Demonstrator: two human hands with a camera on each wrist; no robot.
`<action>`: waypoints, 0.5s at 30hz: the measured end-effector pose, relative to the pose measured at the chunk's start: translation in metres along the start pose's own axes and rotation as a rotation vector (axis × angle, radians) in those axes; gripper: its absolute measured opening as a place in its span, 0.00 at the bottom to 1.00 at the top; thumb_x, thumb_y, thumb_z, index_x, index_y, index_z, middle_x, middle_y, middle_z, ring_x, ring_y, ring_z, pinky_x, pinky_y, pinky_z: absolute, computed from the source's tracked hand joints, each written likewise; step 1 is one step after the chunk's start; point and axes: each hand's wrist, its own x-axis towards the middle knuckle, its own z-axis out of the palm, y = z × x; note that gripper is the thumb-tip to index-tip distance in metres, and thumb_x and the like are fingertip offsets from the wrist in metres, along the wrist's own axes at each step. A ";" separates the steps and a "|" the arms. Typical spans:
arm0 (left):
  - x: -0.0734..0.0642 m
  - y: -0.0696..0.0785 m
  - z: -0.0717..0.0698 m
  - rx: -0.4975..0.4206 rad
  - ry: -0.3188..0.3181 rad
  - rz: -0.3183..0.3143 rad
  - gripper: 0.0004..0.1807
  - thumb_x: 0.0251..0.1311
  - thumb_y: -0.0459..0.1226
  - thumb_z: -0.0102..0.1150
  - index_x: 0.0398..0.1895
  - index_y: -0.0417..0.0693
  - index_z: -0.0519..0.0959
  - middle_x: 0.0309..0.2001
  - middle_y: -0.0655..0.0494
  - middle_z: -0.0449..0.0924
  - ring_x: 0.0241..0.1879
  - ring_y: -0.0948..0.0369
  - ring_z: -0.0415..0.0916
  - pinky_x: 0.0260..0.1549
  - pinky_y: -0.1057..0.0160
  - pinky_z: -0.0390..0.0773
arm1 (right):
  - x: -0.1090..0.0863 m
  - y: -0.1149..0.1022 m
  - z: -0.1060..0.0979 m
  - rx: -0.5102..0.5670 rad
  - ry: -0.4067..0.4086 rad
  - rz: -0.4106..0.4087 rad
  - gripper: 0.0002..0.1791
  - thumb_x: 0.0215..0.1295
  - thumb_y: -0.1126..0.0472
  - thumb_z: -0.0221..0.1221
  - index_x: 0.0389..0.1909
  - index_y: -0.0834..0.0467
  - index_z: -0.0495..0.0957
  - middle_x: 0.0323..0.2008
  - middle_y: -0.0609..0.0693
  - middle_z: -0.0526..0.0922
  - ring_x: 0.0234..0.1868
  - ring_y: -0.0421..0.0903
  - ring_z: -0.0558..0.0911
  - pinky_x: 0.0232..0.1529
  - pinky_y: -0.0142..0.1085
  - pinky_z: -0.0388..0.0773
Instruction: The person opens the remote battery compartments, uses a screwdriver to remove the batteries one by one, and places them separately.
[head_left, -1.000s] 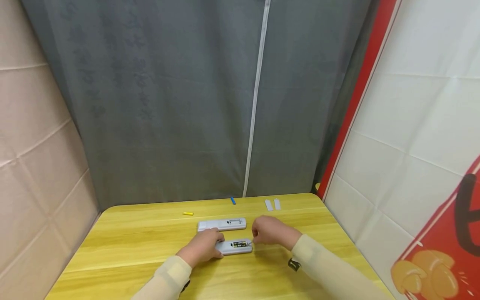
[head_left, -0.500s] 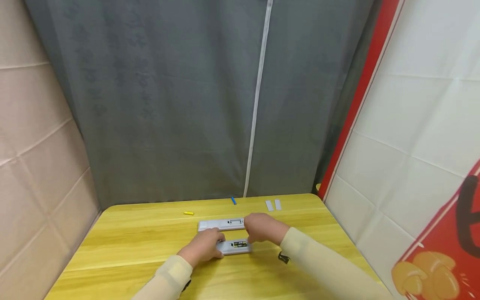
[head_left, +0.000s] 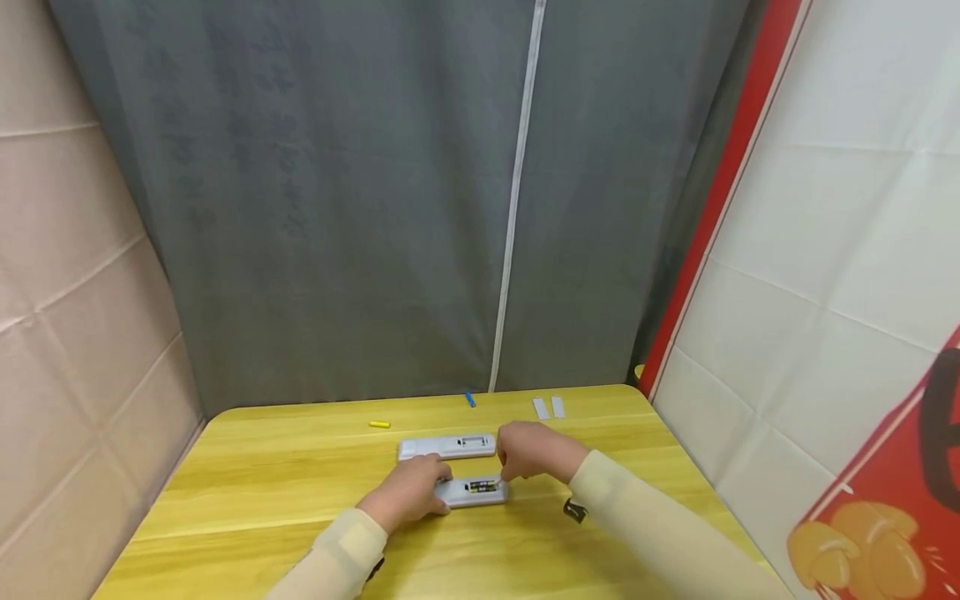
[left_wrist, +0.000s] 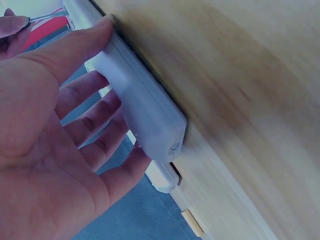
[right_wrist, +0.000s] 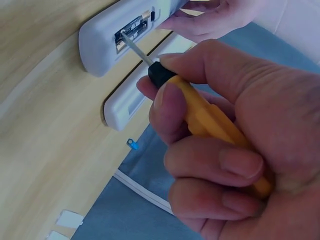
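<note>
A grey-white remote control [head_left: 456, 502] lies back up on the table, two black-and-gold batteries [head_left: 481, 486] in its uncovered compartment. My left hand [head_left: 408, 493] grips its left end, thumb along the near side and fingers along the far side. In my right hand [head_left: 534, 450] is a screwdriver [right_wrist: 212, 122] with an orange handle and black collar, the fingers curled round it. The metal tip [right_wrist: 125, 37] reaches into the compartment at the batteries' end; whether it touches a battery or the contact is too small to tell.
Just behind lies a second remote control [head_left: 429, 448], its compartment uncovered. Farther back are a yellow battery [head_left: 379, 425], a blue battery [head_left: 470, 400] and two light-coloured covers [head_left: 550, 407]. The table [head_left: 247, 475] ends at a grey curtain [head_left: 360, 250].
My right hand swung left over the remote's right end, then drew back slightly to the right with the screwdriver. My left hand keeps its hold on the remote control.
</note>
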 end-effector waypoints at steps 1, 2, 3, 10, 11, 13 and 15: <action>0.000 0.000 0.000 -0.003 0.002 0.001 0.22 0.53 0.44 0.89 0.48 0.46 0.89 0.42 0.56 0.83 0.40 0.58 0.80 0.48 0.52 0.83 | 0.000 0.000 -0.001 0.000 0.003 -0.001 0.13 0.58 0.62 0.76 0.19 0.49 0.84 0.17 0.37 0.80 0.17 0.36 0.79 0.26 0.34 0.76; 0.000 0.000 0.001 -0.002 0.001 0.001 0.22 0.54 0.44 0.89 0.48 0.46 0.89 0.42 0.56 0.84 0.40 0.58 0.80 0.48 0.52 0.83 | 0.000 -0.001 -0.001 -0.003 0.009 0.000 0.13 0.58 0.62 0.76 0.19 0.49 0.84 0.17 0.37 0.80 0.17 0.36 0.79 0.26 0.34 0.76; 0.000 0.000 0.001 -0.002 0.000 0.001 0.22 0.54 0.44 0.89 0.48 0.46 0.89 0.42 0.56 0.84 0.40 0.58 0.81 0.48 0.52 0.83 | -0.001 -0.001 -0.001 -0.007 0.013 0.005 0.14 0.57 0.62 0.76 0.18 0.49 0.83 0.16 0.37 0.79 0.17 0.36 0.78 0.26 0.34 0.76; -0.001 -0.001 0.002 -0.004 -0.007 -0.003 0.22 0.54 0.44 0.88 0.48 0.47 0.89 0.42 0.57 0.83 0.41 0.57 0.81 0.49 0.51 0.84 | -0.001 -0.005 -0.002 -0.003 -0.013 0.032 0.14 0.60 0.62 0.76 0.19 0.48 0.84 0.16 0.37 0.80 0.17 0.36 0.79 0.27 0.34 0.77; -0.001 -0.001 0.002 -0.005 -0.005 -0.001 0.22 0.54 0.44 0.89 0.48 0.47 0.89 0.42 0.57 0.84 0.41 0.57 0.81 0.49 0.51 0.84 | -0.001 -0.005 -0.002 -0.005 -0.014 0.035 0.14 0.60 0.62 0.76 0.18 0.48 0.83 0.16 0.37 0.80 0.17 0.36 0.79 0.27 0.34 0.76; 0.000 0.000 0.002 -0.010 -0.002 0.001 0.22 0.53 0.44 0.89 0.48 0.47 0.89 0.42 0.57 0.83 0.41 0.57 0.81 0.48 0.52 0.83 | -0.001 -0.006 -0.003 -0.011 -0.012 0.038 0.14 0.60 0.62 0.76 0.18 0.49 0.83 0.16 0.38 0.79 0.17 0.36 0.79 0.26 0.35 0.76; 0.000 0.000 0.002 -0.008 -0.003 -0.002 0.22 0.53 0.44 0.89 0.48 0.47 0.89 0.42 0.57 0.84 0.41 0.58 0.81 0.48 0.52 0.83 | -0.001 -0.006 -0.004 -0.016 -0.010 0.035 0.13 0.59 0.63 0.75 0.18 0.49 0.84 0.15 0.38 0.79 0.17 0.36 0.79 0.26 0.35 0.76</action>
